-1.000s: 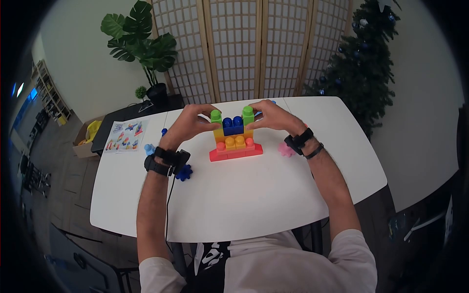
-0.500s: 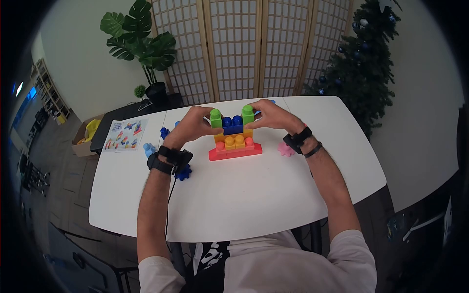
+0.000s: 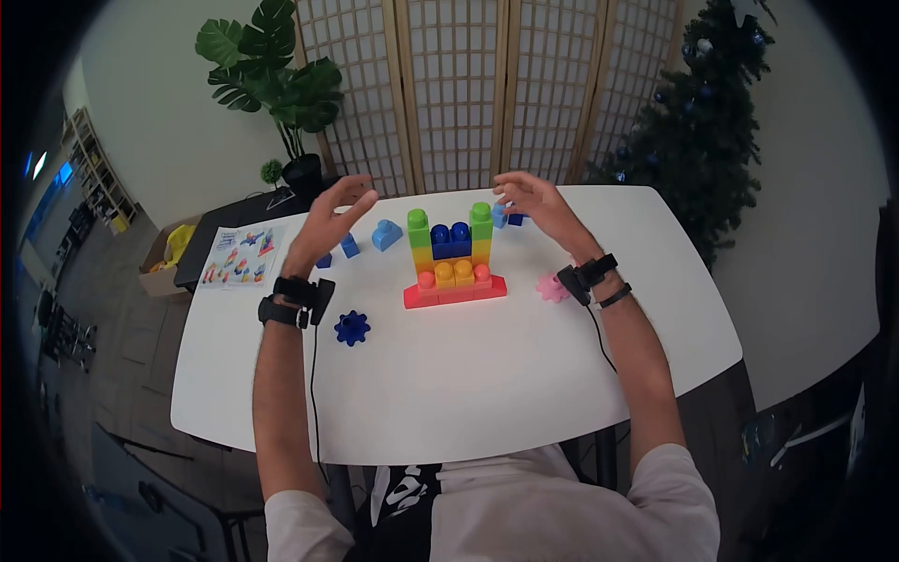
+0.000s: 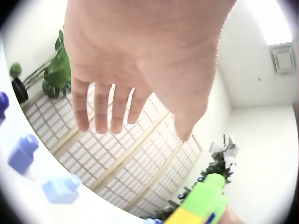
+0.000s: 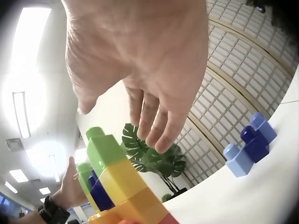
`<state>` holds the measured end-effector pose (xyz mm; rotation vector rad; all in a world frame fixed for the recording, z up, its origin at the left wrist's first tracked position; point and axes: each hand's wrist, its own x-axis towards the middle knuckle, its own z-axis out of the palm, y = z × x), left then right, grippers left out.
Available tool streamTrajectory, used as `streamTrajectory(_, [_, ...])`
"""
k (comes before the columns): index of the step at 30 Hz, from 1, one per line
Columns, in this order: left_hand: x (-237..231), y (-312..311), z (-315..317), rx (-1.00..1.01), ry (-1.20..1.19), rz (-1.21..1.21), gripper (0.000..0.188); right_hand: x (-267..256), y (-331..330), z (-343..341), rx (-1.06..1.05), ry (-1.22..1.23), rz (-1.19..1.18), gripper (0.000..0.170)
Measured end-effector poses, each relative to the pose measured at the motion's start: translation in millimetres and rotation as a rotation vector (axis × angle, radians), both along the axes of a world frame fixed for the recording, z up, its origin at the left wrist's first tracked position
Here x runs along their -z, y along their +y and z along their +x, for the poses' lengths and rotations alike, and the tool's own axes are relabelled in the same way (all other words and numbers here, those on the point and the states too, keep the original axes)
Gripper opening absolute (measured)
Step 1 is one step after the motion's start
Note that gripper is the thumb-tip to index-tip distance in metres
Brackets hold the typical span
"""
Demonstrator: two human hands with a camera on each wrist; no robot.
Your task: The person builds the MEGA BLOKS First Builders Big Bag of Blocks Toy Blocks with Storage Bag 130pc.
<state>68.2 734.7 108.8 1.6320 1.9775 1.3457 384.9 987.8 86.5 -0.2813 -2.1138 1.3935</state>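
Observation:
A block structure stands upright on the white table, with a red base (image 3: 455, 292), orange and yellow blocks (image 3: 454, 273), a dark blue block (image 3: 451, 245) between two columns, and green blocks (image 3: 419, 225) on top. My left hand (image 3: 330, 221) is raised to the left of it, fingers extended, touching nothing. On the other side, my right hand (image 3: 548, 211) hovers with loosely bent fingers and holds nothing. Both palms look empty in the wrist views, the left hand (image 4: 140, 60) and the right hand (image 5: 140, 70) apart from the blocks.
Light blue blocks (image 3: 387, 235) and a small blue block (image 3: 349, 245) lie behind the left side. A dark blue gear piece (image 3: 352, 328) is front left, a pink one (image 3: 552, 288) right. More blue blocks (image 5: 254, 142) stand behind the right hand. A printed sheet (image 3: 238, 257) lies far left.
Both hands have let go of the structure's upper part and moved up and apart, the left one leftward, the right one rightward. The structure stays standing on the table.

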Motion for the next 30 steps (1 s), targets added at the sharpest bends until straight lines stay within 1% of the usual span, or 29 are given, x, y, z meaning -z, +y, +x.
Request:
streamTrajectory(1, [0, -7, -12, -0.093, 0.117, -0.036, 0.058, 4, 11, 1, 0.103, 0.035, -0.002, 0.043])
streamTrajectory(2, [5, -17, -27, -0.148, 0.276, -0.105, 0.061, 8, 20, 2, 0.164, 0.049, -0.001, 0.042])
streamTrajectory(3, [15, -25, -42, -0.196, 0.436, -0.169, 0.063, 13, 30, 4, 0.173, 0.052, -0.002, 0.042])
streamTrajectory(4, [30, -32, -58, -0.250, 0.504, -0.267, 0.065, 19, 41, 7, 0.239, 0.056, 0.032, 0.040])
streamTrajectory(5, [49, -41, -72, -0.252, 0.512, -0.285, 0.068, 24, 50, 9, 0.303, 0.060, 0.065, 0.039])
streamTrajectory(6, [56, -49, -71, -0.288, 0.557, -0.279, 0.060, 29, 58, 12, 0.308, 0.063, 0.064, 0.039])
streamTrajectory(7, [60, -53, -76, -0.285, 0.561, -0.280, 0.060, 32, 62, 15, 0.370, 0.013, 0.215, 0.037])
streamTrajectory(8, [63, -56, -81, -0.266, 0.507, -0.338, 0.053, 37, 65, 15, 0.430, -0.038, 0.367, 0.035])
streamTrajectory(9, [67, -58, -84, -0.246, 0.452, -0.397, 0.046, 43, 68, 14, 0.433, -0.038, 0.363, 0.035])
streamTrajectory(10, [72, -60, -79, -0.288, 0.480, -0.305, 0.038, 48, 70, 14, 0.416, -0.117, 0.408, 0.036])
streamTrajectory(11, [71, -59, -80, -0.282, 0.482, -0.306, 0.038, 53, 72, 14, 0.398, -0.196, 0.454, 0.038])
streamTrajectory(12, [68, -59, -82, -0.243, 0.486, -0.308, 0.039, 58, 73, 12, 0.402, -0.196, 0.453, 0.038])
streamTrajectory(13, [66, -60, -84, -0.208, 0.490, -0.311, 0.040, 68, 78, 9, 0.379, -0.192, 0.563, 0.040])
streamTrajectory(14, [54, -59, -72, -0.210, 0.493, -0.310, 0.040, 69, 79, 5, 0.352, -0.183, 0.674, 0.042])
streamTrajectory(15, [42, -56, -60, -0.250, 0.478, -0.245, 0.038, 72, 77, 2, 0.352, -0.180, 0.675, 0.042])
streamTrajectory(16, [27, -54, -44, -0.292, 0.463, -0.180, 0.037, 74, 69, -1, 0.363, -0.264, 0.744, 0.043])
streamTrajectory(17, [12, -52, -33, -0.295, 0.464, -0.180, 0.037, 75, 63, -2, 0.374, -0.350, 0.813, 0.044])
streamTrajectory(19, [-21, -43, -12, -0.183, 0.344, -0.041, 0.034, 70, 56, 0, 0.390, -0.344, 0.853, 0.042])
streamTrajectory(20, [-35, -40, 1, -0.187, 0.340, -0.041, 0.034, 68, 54, 1, 0.407, -0.343, 0.891, 0.039])
streamTrajectory(22, [-60, -32, 28, -0.066, 0.320, 0.053, 0.034, 67, 61, 4, 0.358, -0.337, 0.853, 0.036])
streamTrajectory(23, [-70, -28, 40, -0.069, 0.315, 0.055, 0.034, 65, 64, 5, 0.315, -0.327, 0.814, 0.033])
streamTrajectory(24, [-79, -24, 52, -0.003, 0.344, 0.092, 0.035, 63, 65, 6, 0.312, -0.328, 0.818, 0.033])
streamTrajectory(26, [-84, -10, 68, 0.105, 0.377, 0.163, 0.036, 48, 60, 9, 0.359, -0.272, 0.745, 0.030])
streamTrajectory(27, [-84, -3, 74, 0.147, 0.381, 0.194, 0.036, 38, 57, 9, 0.356, -0.272, 0.751, 0.030])
streamTrajectory(28, [-85, 4, 81, 0.163, 0.436, 0.196, 0.034, 18, 43, 9, 0.375, -0.169, 0.636, 0.030])
streamTrajectory(29, [-82, 10, 84, 0.159, 0.435, 0.198, 0.034, 0, 30, 9, 0.393, -0.067, 0.517, 0.030])
streamTrajectory(30, [-77, 17, 85, 0.166, 0.447, 0.162, 0.033, -14, 24, 8, 0.392, 0.017, 0.502, 0.026])
